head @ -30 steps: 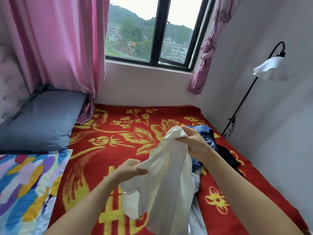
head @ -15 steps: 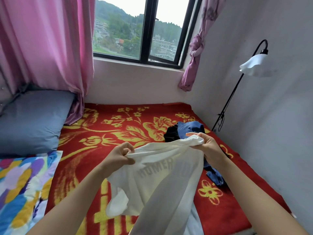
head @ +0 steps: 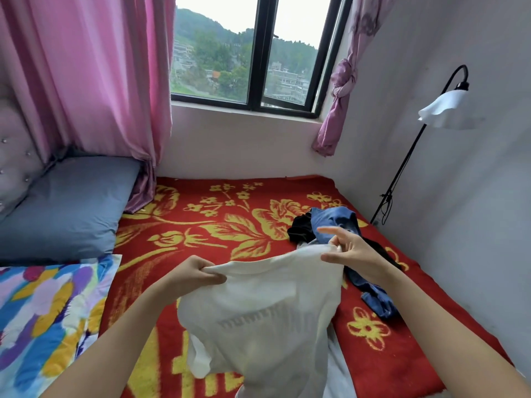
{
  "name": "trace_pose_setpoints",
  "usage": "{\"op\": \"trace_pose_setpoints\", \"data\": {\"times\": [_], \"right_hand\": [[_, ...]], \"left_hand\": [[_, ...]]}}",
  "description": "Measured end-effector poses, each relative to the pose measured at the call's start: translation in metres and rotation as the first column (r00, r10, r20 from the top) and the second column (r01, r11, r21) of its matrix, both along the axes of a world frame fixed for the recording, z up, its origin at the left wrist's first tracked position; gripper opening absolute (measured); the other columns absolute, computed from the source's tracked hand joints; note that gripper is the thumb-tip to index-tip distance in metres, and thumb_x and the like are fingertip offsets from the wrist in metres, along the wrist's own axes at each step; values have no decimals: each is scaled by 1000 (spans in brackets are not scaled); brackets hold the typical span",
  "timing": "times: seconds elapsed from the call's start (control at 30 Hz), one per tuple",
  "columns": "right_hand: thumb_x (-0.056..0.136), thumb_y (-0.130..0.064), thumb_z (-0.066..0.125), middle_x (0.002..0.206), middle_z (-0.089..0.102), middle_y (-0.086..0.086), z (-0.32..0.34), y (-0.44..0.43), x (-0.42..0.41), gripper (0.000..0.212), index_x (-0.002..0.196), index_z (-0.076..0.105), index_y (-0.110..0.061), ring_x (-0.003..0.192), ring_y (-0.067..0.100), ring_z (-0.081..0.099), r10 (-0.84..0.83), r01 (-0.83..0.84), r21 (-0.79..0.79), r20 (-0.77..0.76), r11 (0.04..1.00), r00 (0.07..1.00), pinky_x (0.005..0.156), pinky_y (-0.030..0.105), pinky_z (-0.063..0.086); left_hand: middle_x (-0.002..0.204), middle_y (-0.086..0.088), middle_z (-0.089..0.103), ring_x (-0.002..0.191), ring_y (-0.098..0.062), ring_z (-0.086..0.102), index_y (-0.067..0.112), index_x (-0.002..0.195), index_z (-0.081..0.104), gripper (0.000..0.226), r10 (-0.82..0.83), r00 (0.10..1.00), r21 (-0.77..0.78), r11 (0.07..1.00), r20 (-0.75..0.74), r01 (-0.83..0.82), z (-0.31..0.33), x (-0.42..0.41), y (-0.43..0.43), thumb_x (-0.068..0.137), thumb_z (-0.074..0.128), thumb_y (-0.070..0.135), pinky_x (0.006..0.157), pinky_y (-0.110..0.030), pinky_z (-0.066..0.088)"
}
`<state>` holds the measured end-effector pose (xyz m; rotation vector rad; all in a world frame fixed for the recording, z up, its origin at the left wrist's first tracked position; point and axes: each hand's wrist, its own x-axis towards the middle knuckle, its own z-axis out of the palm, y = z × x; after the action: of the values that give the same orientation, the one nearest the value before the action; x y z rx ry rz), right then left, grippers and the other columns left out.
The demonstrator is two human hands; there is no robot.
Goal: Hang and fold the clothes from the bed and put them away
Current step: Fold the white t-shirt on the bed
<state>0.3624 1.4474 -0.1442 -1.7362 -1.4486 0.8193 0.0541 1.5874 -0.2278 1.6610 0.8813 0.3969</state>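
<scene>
A white T-shirt (head: 258, 305) with faint grey lettering showing through hangs spread above the red and yellow blanket (head: 201, 234). My left hand (head: 191, 275) grips its top edge at the left. My right hand (head: 349, 251) pinches the top edge at the right, with the index finger stretched out. Behind my right hand a pile of clothes lies on the bed: a blue garment (head: 334, 218) and a black one (head: 300, 229). More blue cloth (head: 376, 300) trails toward me under my right forearm.
A grey-blue pillow (head: 66, 208) and a multicoloured quilt (head: 43, 317) lie at the left. Pink curtains (head: 86, 76) hang by the window. A black floor lamp (head: 442, 110) with a white shade stands against the right wall.
My hands have drawn apart, spreading the white T-shirt wider between them. My right hand's index finger has lifted off the cloth.
</scene>
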Motion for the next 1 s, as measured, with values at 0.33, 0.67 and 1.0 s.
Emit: {"op": "trace_pose_setpoints", "data": {"times": [0.33,0.67,1.0], "right_hand": [[86,-20,67,76,41,-13,-9,10,-7,24,109,69,-15,68,-10,45,188,-108,-172,571,979,799,67,-1,34],[85,-31,66,84,54,-17,-15,2,-5,14,80,63,-18,86,9,45,147,-39,-160,746,986,650,67,23,36],[83,6,50,48,25,-15,-17,19,-25,45,54,28,-20,46,3,21,282,-254,-218,109,942,953,48,16,19]], "left_hand": [[64,1,51,60,-10,45,8,72,60,18,-29,1000,125,992,-13,30,-7,-10,-3,71,75,18,58,-21,35],[65,0,47,61,-13,44,7,71,49,31,-76,997,-78,994,22,78,-28,-7,-4,67,75,23,56,-23,35],[69,-3,55,63,-15,53,10,81,49,40,-88,984,-145,987,-156,65,-44,-28,10,54,74,26,58,-28,43]]}}
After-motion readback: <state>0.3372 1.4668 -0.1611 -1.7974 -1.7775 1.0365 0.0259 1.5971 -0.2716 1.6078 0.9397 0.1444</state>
